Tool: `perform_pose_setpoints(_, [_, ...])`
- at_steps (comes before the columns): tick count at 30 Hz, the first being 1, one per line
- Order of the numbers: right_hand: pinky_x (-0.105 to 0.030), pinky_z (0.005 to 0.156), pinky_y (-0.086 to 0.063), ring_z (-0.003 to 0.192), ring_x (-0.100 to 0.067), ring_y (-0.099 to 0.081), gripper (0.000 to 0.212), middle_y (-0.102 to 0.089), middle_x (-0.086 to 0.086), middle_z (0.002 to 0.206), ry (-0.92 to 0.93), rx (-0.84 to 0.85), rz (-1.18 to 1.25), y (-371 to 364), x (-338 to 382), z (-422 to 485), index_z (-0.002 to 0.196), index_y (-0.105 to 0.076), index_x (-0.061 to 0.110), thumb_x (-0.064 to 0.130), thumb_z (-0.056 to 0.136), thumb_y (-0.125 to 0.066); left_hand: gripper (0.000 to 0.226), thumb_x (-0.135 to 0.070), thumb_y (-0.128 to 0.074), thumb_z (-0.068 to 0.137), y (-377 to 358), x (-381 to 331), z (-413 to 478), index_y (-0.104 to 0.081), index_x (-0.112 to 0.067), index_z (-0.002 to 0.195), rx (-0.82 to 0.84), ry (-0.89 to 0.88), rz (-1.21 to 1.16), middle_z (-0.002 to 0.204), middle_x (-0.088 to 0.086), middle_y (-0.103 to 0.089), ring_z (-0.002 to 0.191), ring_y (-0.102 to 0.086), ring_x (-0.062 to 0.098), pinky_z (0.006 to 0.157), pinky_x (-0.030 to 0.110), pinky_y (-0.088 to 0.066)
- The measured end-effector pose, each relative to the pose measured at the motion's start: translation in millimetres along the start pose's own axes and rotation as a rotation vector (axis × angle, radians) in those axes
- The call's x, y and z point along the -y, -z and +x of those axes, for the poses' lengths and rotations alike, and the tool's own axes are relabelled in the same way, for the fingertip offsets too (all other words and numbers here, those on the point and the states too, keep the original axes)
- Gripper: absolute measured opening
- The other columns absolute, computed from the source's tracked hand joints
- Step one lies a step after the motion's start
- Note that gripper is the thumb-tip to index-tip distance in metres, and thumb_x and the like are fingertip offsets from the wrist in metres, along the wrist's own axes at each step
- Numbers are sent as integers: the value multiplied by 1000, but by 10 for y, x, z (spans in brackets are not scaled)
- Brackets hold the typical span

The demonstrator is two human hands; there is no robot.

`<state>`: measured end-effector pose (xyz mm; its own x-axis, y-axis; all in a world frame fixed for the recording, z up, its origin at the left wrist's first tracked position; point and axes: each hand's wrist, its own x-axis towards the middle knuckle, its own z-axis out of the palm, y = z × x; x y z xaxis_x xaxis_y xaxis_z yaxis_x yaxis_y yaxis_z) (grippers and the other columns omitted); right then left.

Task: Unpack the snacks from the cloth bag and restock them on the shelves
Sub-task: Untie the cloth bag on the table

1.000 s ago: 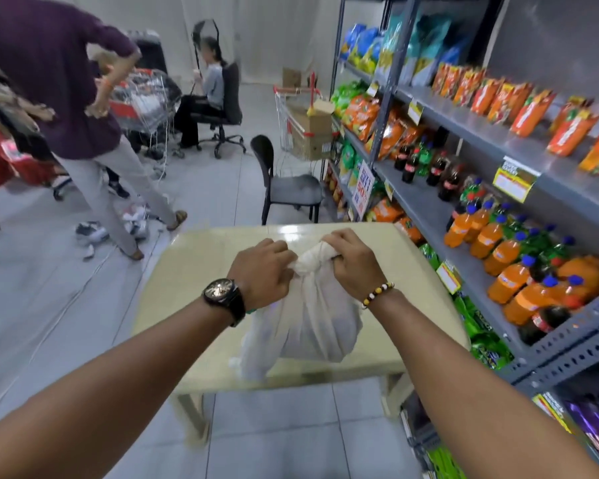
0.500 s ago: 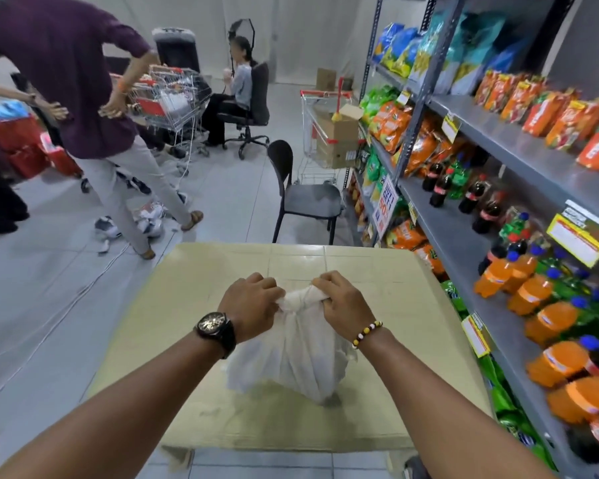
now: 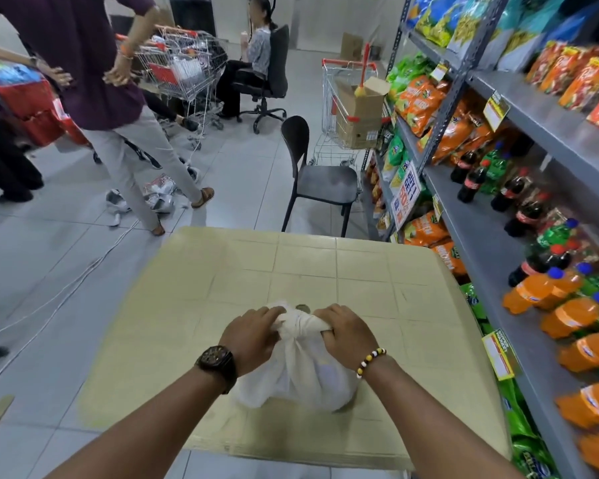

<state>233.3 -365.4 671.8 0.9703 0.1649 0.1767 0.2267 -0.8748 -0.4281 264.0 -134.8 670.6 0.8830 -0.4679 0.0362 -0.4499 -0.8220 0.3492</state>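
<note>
Head view: the cloth bag (image 3: 296, 371), carried at the counter's (image 3: 194, 305) near edge a second ago, now rests there, both hands' fingers (image 3: 268, 314) gripping its knot beside a "BUY 1 GET 1" sign (image 3: 406, 195).

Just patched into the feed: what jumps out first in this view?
Front and centre, a white cloth bag sits knotted on the pale tiled table, with the left hand and right hand gripping its gathered top. Along the right runs a grey shelf rack packed with orange soda bottles and snack bags. Beyond the table stands an empty black chair.
</note>
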Motion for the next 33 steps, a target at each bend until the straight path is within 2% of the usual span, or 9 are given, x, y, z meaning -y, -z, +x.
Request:
perform_pose_setpoints(3, [-34,77,-48,89,-28,-62,32,-70,-2,97,-27,74,-28,-23,-29,26,107,-70,19,15,80,-52,51,-36,-62,83,-73,114,-33,-49,-24,131,-3,15,-31,120,-5,-62,103,-59,23,80,36,-48])
perform_pose_setpoints(7, [-36,86,-46,103,-29,-61,33,-69,-2,109,-165,254,-48,-70,-55,61,111,-67,21,18,83,-50,37,-50,-55,78,-140,197,-85,-59,-25,106,-81,32,36,105,-5,-63,90,-59,23,71,35,-48])
perform_pose_setpoints(10, [-39,101,-40,123,-27,-50,54,-56,2,133,-212,386,-76,-88,-80,37,133,-52,26,25,79,-53,30,-53,-49,81,-211,160,-129,-64,-30,92,-52,23,94,98,-6,-62,83,-59,22,67,32,-45])
perform_pose_setpoints(12, [-38,106,-35,129,-21,-44,66,-49,6,140,-119,343,-29,-97,-72,36,140,-46,28,27,76,-60,32,-56,-50,84,-247,120,-140,-66,-30,95,14,37,61,102,-8,-63,86,-59,19,71,30,-45])
perform_pose_setpoints(17, [-37,87,-48,103,-22,-64,31,-70,6,106,103,177,-169,-211,-79,136,98,-74,26,17,68,-76,42,-64,-51,83,-350,39,-28,-67,-29,99,37,46,-59,104,-13,-64,93,-63,13,77,32,-53])
perform_pose_setpoints(20, [-31,61,-50,72,-20,-65,23,-69,11,73,131,125,-264,-241,-99,206,64,-70,27,9,56,-82,30,-51,-52,89,-368,-38,92,-69,-26,90,57,68,-129,94,-11,-61,88,-61,15,72,34,-54])
perform_pose_setpoints(23, [-30,58,-49,70,-17,-62,32,-64,14,70,96,101,-290,-253,-153,231,65,-65,29,4,52,-79,29,-47,-53,91,-380,-25,198,-68,-25,80,42,98,-270,87,-11,-59,79,-57,12,67,31,-51])
perform_pose_setpoints(27, [-29,67,-51,79,-11,-64,37,-66,20,82,123,145,-297,-276,-237,208,83,-67,37,18,54,-79,20,-47,-60,92,-301,26,254,-69,-31,84,0,52,-385,88,-16,-59,80,-54,1,66,10,-36])
perform_pose_setpoints(33, [-28,60,-46,71,-14,-62,24,-68,19,72,71,26,-311,-163,-303,297,68,-74,34,18,55,-84,21,-52,-59,88,-203,164,236,-72,-36,87,-36,44,-322,93,-20,-56,89,-52,6,79,27,-47])
